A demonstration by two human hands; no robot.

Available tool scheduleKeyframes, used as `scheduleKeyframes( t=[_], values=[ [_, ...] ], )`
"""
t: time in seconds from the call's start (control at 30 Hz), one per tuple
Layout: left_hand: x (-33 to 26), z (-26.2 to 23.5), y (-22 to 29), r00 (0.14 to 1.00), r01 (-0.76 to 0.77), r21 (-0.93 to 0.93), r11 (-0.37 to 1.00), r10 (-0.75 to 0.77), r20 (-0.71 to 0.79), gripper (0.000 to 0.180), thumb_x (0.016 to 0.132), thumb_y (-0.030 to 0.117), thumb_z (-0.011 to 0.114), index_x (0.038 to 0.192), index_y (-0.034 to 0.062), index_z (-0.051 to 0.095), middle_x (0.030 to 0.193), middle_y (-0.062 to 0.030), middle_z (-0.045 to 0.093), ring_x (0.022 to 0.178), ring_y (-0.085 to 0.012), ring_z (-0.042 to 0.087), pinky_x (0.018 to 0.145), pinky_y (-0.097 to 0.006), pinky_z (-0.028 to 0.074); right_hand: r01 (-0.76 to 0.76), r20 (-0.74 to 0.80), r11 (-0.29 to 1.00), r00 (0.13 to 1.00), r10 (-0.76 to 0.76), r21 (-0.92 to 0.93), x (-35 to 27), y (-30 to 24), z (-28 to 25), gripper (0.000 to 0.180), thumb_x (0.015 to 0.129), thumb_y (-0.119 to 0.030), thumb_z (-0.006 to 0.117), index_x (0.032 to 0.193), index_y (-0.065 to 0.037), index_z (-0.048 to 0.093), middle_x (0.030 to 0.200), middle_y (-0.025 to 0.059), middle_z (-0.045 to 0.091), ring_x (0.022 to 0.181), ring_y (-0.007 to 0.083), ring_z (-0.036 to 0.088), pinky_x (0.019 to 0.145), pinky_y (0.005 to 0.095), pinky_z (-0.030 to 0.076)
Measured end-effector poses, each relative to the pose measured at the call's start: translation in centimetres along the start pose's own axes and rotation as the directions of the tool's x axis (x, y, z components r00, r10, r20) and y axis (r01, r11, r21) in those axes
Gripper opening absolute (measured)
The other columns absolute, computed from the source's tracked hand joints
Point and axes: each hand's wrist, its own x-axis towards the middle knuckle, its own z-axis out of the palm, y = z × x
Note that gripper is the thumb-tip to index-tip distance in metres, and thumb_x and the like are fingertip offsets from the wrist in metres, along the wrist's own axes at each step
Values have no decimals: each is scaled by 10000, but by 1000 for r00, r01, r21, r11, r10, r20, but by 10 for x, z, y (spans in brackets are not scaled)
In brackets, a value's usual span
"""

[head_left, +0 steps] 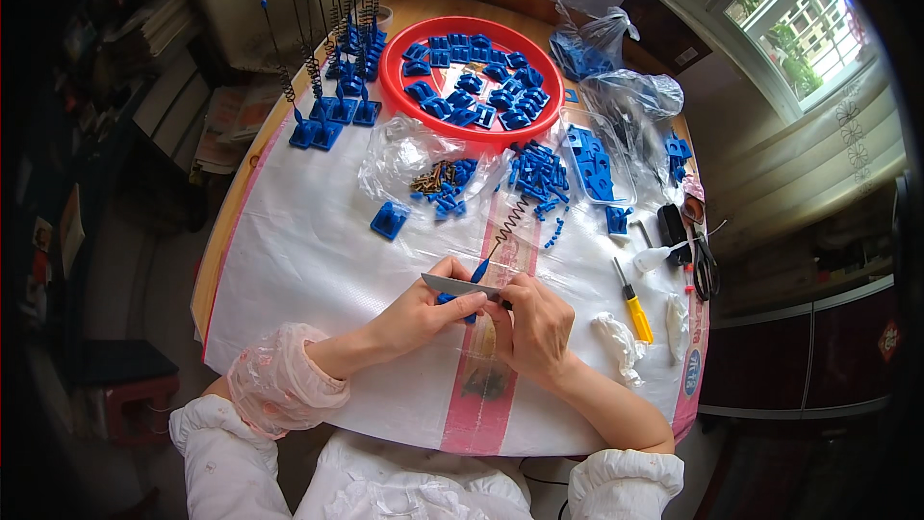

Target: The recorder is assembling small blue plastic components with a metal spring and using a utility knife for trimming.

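In front of me, my left hand (pixel 412 316) is closed on a blue plastic piece (pixel 480 271), from which a dark coiled spring wire (pixel 509 224) sticks out away from me. Bits of blue show below the left fingers, but their shape is mostly covered. My right hand (pixel 539 329) grips a knife with a flat grey blade (pixel 450 284). Its blade lies across the blue piece, tip to the left, close to the left thumb. Most of the knife's handle is hidden by the right fingers. Beyond the left hand, a single blue clip base (pixel 389 221) lies on the white sheet.
Finished-looking blue stands with springs (pixel 332 108) rise at the far left. A red tray (pixel 469 138) holds many blue clips. Small blue pins (pixel 541 173) and brass screws (pixel 438 178) lie nearer. At right are a clear box (pixel 616 195), a yellow-handled screwdriver (pixel 638 317) and scissors (pixel 706 272).
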Motion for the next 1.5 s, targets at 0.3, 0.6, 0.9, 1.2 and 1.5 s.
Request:
scheduleKeyframes(
  t=[0.3, 0.6, 0.9, 1.2, 1.5],
  values=[
    [1, -4, -10, 999, -35, -1, 999, 35, 41, 173, 1028, 178, 555, 1123, 83, 446, 999, 15, 548, 840, 16, 507, 675, -154, 415, -51, 7, 998, 999, 51, 23, -3, 1, 3, 242, 825, -122, 723, 912, -37, 514, 763, 99, 547, 616, 277, 579, 507, 381, 427],
    [3, -2, -14, 997, -72, -34, 997, 73, 40, 141, 1050, 186, 510, 1131, 84, 456, 977, 25, 568, 845, 7, 524, 687, -157, 410, -88, 22, 995, 996, 87, 42, -4, 3, 4, 240, 838, -129, 722, 923, -37, 518, 811, 108, 591, 641, 285, 605, 521, 379, 448],
    [1, -4, -11, 997, -68, 6, 998, 68, 49, 158, 1052, 198, 500, 1119, 56, 481, 1037, -8, 564, 988, -51, 574, 875, -222, 495, -82, 22, 996, 996, 82, 28, -4, 3, 3, 257, 834, -144, 730, 928, -37, 516, 818, 104, 595, 636, 277, 608, 513, 378, 444],
    [2, -5, -12, 996, -79, 44, 996, 77, 45, 167, 1048, 205, 513, 1114, 51, 501, 1017, -9, 561, 983, -60, 591, 875, -233, 509, -61, 1, 998, 998, 61, 15, -2, 2, 2, 273, 826, -143, 737, 925, -33, 509, 804, 105, 590, 628, 278, 599, 504, 377, 436],
    [0, 1, -3, 1000, -6, -69, 998, 8, 25, 119, 1039, 189, 531, 1090, 121, 447, 953, 36, 554, 864, 4, 521, 682, -176, 422, -77, 29, 997, 997, 77, 25, -4, 3, 4, 269, 823, -134, 736, 928, -34, 509, 808, 105, 582, 630, 276, 597, 504, 377, 436]
  ],
)
